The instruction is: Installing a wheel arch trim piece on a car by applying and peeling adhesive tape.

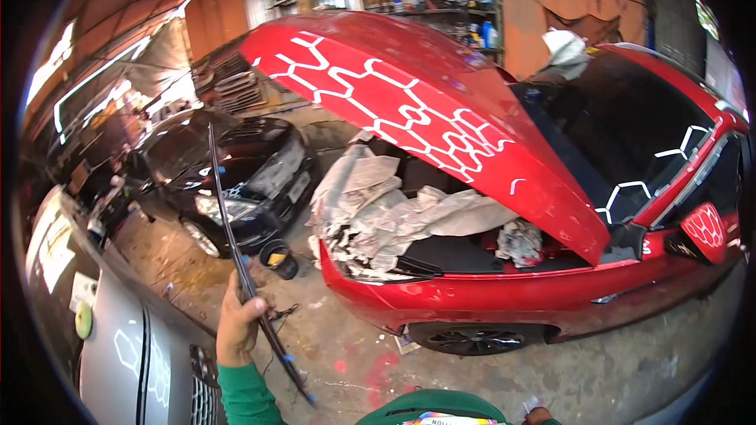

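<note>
A long, thin black trim strip [223,216] stands up slantwise in front of me, slightly curved, with small bits of blue on it. My left hand [239,321] is closed around its lower part, the thumb lying across it. The strip's lower end reaches down past my green sleeve. At the lower edge, only a bit of my right hand [539,416] shows. Its fingers look closed by a small pale piece [531,404], too small to name. To the right is a red car [465,295] with its hood [441,86] raised and crumpled covering sheets [370,197] over the engine bay.
A black car [252,169] stands at the far left, near a dark bucket [279,258]. Close on my left is a silver vehicle panel [169,330] with a round greenish pad [83,319]. Loaded shelves [433,8] line the back wall. Red stains mark the concrete floor [346,346].
</note>
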Tool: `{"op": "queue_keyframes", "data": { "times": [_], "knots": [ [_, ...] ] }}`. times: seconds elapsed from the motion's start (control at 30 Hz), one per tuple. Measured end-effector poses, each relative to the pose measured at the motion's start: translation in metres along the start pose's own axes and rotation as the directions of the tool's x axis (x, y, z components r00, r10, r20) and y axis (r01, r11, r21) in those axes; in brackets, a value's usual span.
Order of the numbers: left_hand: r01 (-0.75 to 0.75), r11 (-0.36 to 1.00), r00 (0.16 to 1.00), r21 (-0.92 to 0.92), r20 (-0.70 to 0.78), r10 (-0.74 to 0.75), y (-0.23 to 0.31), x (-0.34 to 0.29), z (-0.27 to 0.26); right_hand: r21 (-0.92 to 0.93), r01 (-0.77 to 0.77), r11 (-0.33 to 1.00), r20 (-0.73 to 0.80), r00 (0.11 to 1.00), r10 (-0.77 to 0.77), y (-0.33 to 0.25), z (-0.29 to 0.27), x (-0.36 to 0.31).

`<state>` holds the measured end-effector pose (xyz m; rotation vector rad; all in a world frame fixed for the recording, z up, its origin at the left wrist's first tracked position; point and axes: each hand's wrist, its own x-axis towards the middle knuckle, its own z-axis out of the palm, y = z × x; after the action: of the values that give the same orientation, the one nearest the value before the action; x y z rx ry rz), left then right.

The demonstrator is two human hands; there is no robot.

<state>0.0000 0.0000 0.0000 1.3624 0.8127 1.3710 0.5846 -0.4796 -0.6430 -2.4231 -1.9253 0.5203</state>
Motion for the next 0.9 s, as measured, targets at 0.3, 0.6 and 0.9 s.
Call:
{"op": "queue_keyframes", "data": {
  "times": [0.3,0.6,0.9],
  "knots": [
    [0.211,0.878,0.868,-0.429,-0.330,-0.371,-0.073,-0.026,-0.102,0.468,0.011,0.884,0.069,0.996,-0.049,-0.096,-0.137,0.107],
    [0.049,0.896,0.862,-0.442,-0.434,-0.261,-0.088,-0.009,-0.185,0.291,-0.480,0.827,0.529,0.802,0.279,-0.117,-0.171,0.104],
    [0.174,0.920,0.807,-0.350,-0.485,-0.337,-0.087,-0.044,-0.202,0.280,-0.438,0.854,0.446,0.847,0.289,-0.129,-0.176,0.086]
  ]
}}
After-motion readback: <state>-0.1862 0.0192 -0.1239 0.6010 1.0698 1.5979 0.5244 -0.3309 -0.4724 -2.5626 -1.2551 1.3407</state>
